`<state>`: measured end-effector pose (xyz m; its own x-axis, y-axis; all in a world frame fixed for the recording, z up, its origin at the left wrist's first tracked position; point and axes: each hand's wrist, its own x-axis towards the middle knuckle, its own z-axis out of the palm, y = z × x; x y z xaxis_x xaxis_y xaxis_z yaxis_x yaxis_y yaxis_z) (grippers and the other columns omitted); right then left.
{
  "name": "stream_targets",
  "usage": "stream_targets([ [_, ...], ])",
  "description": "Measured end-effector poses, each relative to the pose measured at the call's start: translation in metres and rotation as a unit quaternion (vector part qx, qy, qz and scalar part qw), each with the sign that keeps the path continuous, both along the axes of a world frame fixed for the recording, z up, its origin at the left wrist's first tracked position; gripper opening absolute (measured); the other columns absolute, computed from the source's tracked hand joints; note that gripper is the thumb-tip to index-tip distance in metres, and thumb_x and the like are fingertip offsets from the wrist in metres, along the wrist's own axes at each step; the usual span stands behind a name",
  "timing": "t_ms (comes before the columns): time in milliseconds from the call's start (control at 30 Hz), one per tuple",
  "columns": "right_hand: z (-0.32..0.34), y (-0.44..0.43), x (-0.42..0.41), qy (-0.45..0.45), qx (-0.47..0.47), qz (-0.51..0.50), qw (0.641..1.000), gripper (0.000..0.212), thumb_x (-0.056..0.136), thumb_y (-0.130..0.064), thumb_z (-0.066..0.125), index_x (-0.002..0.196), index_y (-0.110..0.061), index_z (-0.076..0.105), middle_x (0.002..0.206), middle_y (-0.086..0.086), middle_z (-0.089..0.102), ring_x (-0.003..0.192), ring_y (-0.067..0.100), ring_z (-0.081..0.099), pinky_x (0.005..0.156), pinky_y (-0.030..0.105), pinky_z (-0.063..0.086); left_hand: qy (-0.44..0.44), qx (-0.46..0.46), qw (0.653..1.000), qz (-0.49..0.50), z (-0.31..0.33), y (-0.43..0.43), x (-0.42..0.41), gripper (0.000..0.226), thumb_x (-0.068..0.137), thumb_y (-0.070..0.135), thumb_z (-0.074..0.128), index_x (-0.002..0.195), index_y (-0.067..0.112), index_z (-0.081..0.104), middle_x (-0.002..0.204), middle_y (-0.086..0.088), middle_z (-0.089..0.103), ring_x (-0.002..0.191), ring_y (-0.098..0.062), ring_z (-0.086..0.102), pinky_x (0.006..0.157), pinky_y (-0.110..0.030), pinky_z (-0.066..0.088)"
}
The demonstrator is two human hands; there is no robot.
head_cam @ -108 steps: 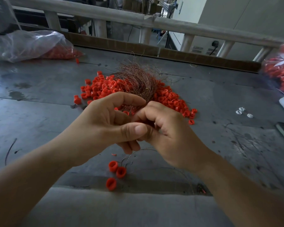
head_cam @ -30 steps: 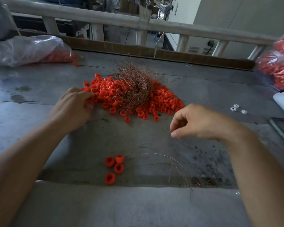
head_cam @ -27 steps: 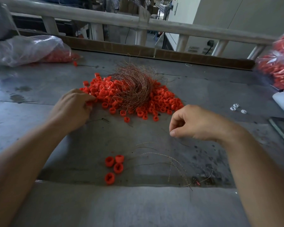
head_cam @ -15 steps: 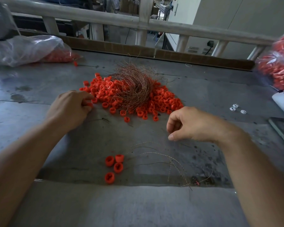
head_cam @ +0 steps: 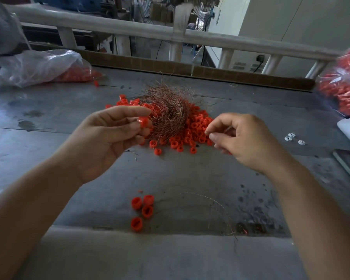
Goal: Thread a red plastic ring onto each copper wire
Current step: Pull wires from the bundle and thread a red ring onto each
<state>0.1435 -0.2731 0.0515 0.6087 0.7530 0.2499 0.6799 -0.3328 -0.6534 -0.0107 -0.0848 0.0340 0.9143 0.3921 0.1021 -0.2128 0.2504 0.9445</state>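
Grey table (head_cam: 49, 138), wire tangle (head_cam: 170, 110), plastic bag (head_cam: 39, 65)

We hold our left hand (head_cam: 109, 138) up with the palm turned inward, and its thumb and curled fingertips pinch a red ring (head_cam: 143, 122). Our right hand (head_cam: 246, 142) is raised at about the same height, well apart from the left, its back facing us; thumb and forefinger meet tip to tip on what looks like a thin copper wire (head_cam: 227, 129), and the other fingers curl loosely beneath. Both bare forearms reach in from the lower corners, angled toward each other.
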Motion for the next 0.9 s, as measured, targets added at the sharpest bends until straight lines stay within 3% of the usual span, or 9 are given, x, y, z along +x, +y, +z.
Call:
stream_targets([
  [133,0.007,0.005,-0.017,0.011,0.101,0.036,0.994,0.025,0.079,-0.008,0.069,0.072,-0.032,0.063,0.059,-0.019,0.059,0.056,-0.004,0.055,0.055,0.007,0.039,-0.043,-0.049,0.995,-0.078,0.001,-0.014,-0.001,0.031,0.051,0.008,0.077,0.082,0.011,0.075,0.085,-0.011,0.072,0.075,-0.016,0.070,0.065,-0.021,0.055],
  [233,0.009,0.007,-0.031,0.016,0.137,0.067,0.988,0.023,0.077,-0.009,0.070,0.075,-0.031,0.064,0.067,-0.014,0.061,0.062,-0.001,0.056,0.058,0.007,0.042,-0.026,-0.047,0.996,-0.071,-0.001,-0.018,0.001,0.025,0.053,0.006,0.068,0.077,0.012,0.074,0.083,-0.012,0.073,0.073,-0.016,0.071,0.062,-0.021,0.056],
  [567,0.006,0.009,-0.044,-0.030,0.124,0.111,0.986,0.021,0.077,-0.008,0.068,0.076,-0.028,0.062,0.068,-0.013,0.059,0.065,0.001,0.054,0.058,0.008,0.037,-0.014,-0.015,0.994,-0.106,-0.003,-0.026,0.001,0.024,0.056,0.005,0.065,0.076,0.015,0.074,0.081,-0.010,0.073,0.078,-0.017,0.071,0.063,-0.020,0.055],
  [800,0.005,0.009,-0.046,-0.030,0.125,0.111,0.986,0.021,0.076,-0.006,0.070,0.074,-0.025,0.062,0.064,-0.017,0.056,0.061,-0.005,0.052,0.056,0.005,0.037,-0.010,0.004,0.996,-0.088,-0.002,-0.027,-0.001,0.028,0.051,0.014,0.079,0.079,0.015,0.075,0.071,-0.004,0.070,0.065,-0.011,0.068,0.056,-0.017,0.053],
  [900,0.004,0.009,-0.046,-0.041,0.112,0.108,0.987,0.020,0.076,-0.007,0.071,0.074,-0.025,0.063,0.066,-0.016,0.057,0.062,-0.004,0.052,0.057,0.006,0.038,0.006,-0.011,0.997,-0.073,-0.003,-0.027,0.001,0.026,0.055,0.002,0.075,0.078,0.014,0.074,0.071,-0.007,0.069,0.064,-0.014,0.068,0.054,-0.019,0.053],
])
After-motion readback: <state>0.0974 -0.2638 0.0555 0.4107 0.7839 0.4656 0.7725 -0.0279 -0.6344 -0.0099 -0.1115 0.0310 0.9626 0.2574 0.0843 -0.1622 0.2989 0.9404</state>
